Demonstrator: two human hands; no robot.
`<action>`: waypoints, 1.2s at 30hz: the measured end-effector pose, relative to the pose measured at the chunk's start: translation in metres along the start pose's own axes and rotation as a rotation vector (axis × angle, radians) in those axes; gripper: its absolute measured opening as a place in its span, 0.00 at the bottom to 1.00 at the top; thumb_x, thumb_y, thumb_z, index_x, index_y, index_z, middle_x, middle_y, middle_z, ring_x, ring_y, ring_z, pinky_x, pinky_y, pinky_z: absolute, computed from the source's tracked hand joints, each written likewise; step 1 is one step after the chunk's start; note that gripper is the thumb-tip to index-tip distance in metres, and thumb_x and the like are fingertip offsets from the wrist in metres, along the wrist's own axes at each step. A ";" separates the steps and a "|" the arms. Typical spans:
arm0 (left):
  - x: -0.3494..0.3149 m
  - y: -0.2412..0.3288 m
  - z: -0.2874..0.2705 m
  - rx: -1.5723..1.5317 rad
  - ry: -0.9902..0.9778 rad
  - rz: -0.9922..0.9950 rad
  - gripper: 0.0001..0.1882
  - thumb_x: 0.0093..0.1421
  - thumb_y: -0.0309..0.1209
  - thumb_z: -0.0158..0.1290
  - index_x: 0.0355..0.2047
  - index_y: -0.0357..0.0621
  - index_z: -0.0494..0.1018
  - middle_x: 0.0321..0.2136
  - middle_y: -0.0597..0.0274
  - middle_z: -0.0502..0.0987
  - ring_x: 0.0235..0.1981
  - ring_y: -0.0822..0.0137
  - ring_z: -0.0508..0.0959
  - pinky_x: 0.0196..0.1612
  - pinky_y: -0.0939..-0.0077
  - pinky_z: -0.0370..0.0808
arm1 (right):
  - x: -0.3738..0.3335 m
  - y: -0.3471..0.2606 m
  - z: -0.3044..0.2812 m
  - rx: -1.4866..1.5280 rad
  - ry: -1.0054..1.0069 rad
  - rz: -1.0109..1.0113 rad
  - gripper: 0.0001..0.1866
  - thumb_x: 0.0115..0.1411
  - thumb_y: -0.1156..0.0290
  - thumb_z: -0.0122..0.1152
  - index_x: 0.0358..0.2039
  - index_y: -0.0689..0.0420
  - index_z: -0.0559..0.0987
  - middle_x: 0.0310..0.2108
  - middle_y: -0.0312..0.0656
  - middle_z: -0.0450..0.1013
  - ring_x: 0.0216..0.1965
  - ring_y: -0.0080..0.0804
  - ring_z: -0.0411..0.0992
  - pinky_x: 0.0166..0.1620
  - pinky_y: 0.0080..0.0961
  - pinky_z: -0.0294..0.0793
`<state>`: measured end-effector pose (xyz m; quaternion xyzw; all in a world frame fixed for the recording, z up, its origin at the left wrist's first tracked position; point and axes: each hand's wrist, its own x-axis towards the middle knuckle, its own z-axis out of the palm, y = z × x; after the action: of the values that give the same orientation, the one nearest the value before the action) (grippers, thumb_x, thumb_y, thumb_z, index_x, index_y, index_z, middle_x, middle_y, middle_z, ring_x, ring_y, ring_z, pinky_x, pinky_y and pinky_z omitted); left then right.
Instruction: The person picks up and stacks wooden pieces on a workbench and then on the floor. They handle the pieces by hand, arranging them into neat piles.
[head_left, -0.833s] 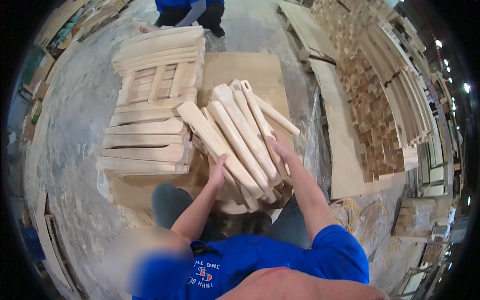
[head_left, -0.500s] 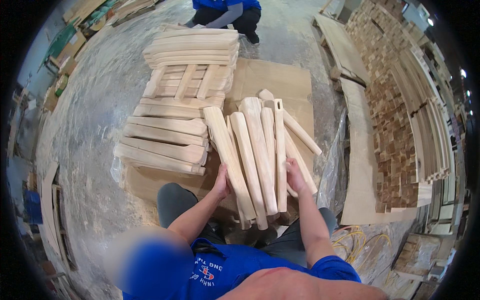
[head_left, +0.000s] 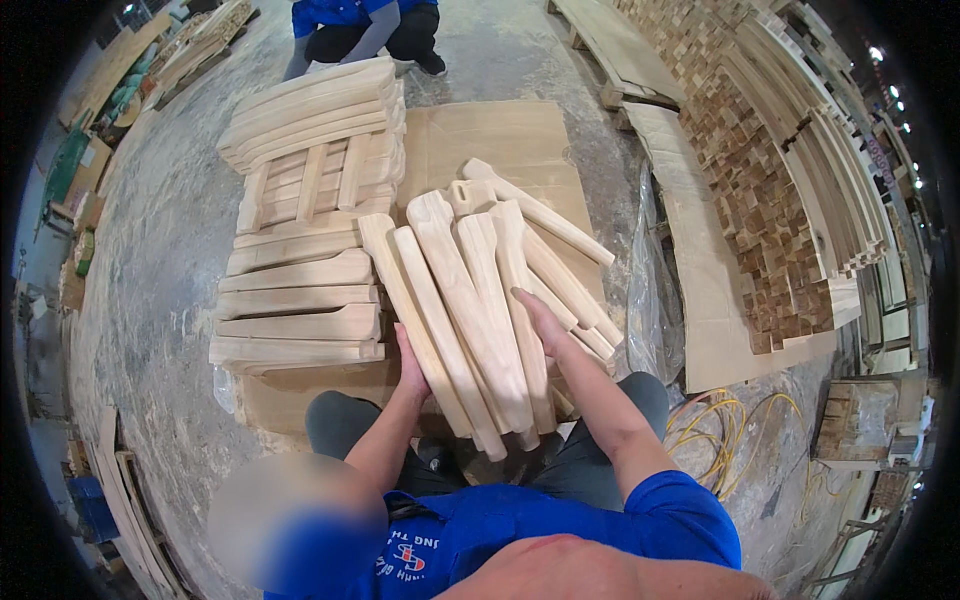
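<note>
Between my two hands a bundle of pale, shaped wooden pieces (head_left: 475,300), which look like furniture legs, leans toward me, the lower ends near my knees. My left hand (head_left: 412,365) presses along the bundle's left side, thumb up and fingers partly hidden behind the wood. On the right side my right hand (head_left: 545,322) grips the outermost piece, its fingertips partly out of sight. More loose wooden pieces (head_left: 570,285) lie fanned out beyond and to the right of my right hand. One piece (head_left: 540,210) lies slanted at the far side.
To the left stands a neat stack of similar pieces (head_left: 300,300), higher at its far end (head_left: 310,110). Cardboard (head_left: 500,130) lies underneath. A person in blue (head_left: 365,30) crouches beyond. Piled timber blocks (head_left: 760,220) line the right, with a yellow hose (head_left: 725,430) on the floor.
The view has shifted, so the stack sits further left. My right hand has moved up and inward along the bundle, and several pieces now lie outside it on the right.
</note>
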<state>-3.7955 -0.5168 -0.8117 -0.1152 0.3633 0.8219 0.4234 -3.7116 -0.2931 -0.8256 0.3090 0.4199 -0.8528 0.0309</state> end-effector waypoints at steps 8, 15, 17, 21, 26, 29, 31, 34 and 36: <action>0.000 0.009 -0.013 -0.026 0.011 0.074 0.43 0.57 0.67 0.27 0.59 0.45 0.55 0.54 0.53 0.64 0.53 0.57 0.65 0.55 0.63 0.64 | 0.004 0.003 0.027 0.017 -0.101 0.136 0.29 0.54 0.50 0.52 0.51 0.57 0.69 0.43 0.44 0.72 0.42 0.35 0.72 0.47 0.31 0.71; 0.013 0.008 -0.028 0.117 0.088 0.244 0.35 0.61 0.59 0.30 0.57 0.45 0.58 0.52 0.59 0.65 0.52 0.59 0.66 0.55 0.67 0.64 | -0.008 0.014 0.016 0.001 -0.064 0.181 0.30 0.52 0.49 0.55 0.51 0.52 0.70 0.46 0.43 0.71 0.44 0.35 0.71 0.48 0.34 0.71; 0.008 -0.002 -0.018 0.163 0.122 0.214 0.33 0.62 0.57 0.30 0.56 0.44 0.58 0.50 0.60 0.66 0.51 0.62 0.67 0.54 0.67 0.66 | -0.011 0.021 0.002 0.097 -0.085 0.329 0.29 0.50 0.48 0.56 0.50 0.50 0.72 0.47 0.43 0.70 0.43 0.34 0.72 0.47 0.34 0.71; -0.007 -0.014 0.004 0.033 -0.202 0.179 0.36 0.63 0.58 0.24 0.62 0.47 0.49 0.59 0.59 0.56 0.59 0.59 0.59 0.61 0.66 0.55 | -0.004 0.018 -0.011 0.186 -0.169 0.382 0.31 0.49 0.47 0.58 0.49 0.54 0.72 0.43 0.44 0.72 0.41 0.33 0.73 0.45 0.32 0.72; -0.003 0.000 0.004 0.035 -0.300 0.250 0.38 0.61 0.60 0.24 0.63 0.48 0.47 0.61 0.59 0.54 0.60 0.57 0.57 0.62 0.65 0.53 | 0.000 0.012 0.002 0.148 -0.257 0.259 0.31 0.49 0.47 0.57 0.50 0.53 0.71 0.43 0.44 0.72 0.41 0.35 0.73 0.45 0.35 0.72; -0.014 -0.004 0.004 0.037 -0.273 0.208 0.38 0.61 0.60 0.24 0.63 0.49 0.46 0.61 0.59 0.53 0.60 0.57 0.56 0.62 0.64 0.53 | -0.006 0.026 -0.006 0.230 -0.267 0.343 0.33 0.48 0.46 0.57 0.50 0.54 0.70 0.44 0.45 0.72 0.41 0.35 0.73 0.44 0.35 0.72; -0.015 -0.005 0.005 0.021 -0.249 0.177 0.38 0.61 0.61 0.25 0.63 0.49 0.47 0.61 0.59 0.53 0.60 0.57 0.56 0.61 0.63 0.54 | -0.007 0.025 -0.006 0.225 -0.295 0.390 0.35 0.47 0.46 0.58 0.51 0.56 0.69 0.44 0.46 0.71 0.42 0.35 0.72 0.45 0.34 0.72; -0.017 0.005 0.002 -0.017 -0.257 0.203 0.38 0.60 0.61 0.28 0.62 0.49 0.48 0.61 0.59 0.54 0.59 0.57 0.58 0.61 0.62 0.56 | -0.014 0.019 0.011 0.139 -0.294 0.356 0.36 0.47 0.46 0.59 0.51 0.57 0.69 0.45 0.46 0.71 0.43 0.35 0.72 0.46 0.33 0.72; -0.016 0.015 -0.001 -0.028 -0.348 0.255 0.39 0.60 0.61 0.29 0.62 0.49 0.48 0.61 0.59 0.54 0.59 0.57 0.58 0.60 0.62 0.56 | -0.019 0.006 0.028 0.084 -0.302 0.296 0.36 0.47 0.47 0.59 0.52 0.57 0.68 0.45 0.46 0.71 0.43 0.34 0.72 0.46 0.33 0.71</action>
<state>-3.7971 -0.5327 -0.7972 0.0693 0.2849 0.8813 0.3705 -3.7086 -0.3210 -0.8067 0.2369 0.3245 -0.8924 0.2055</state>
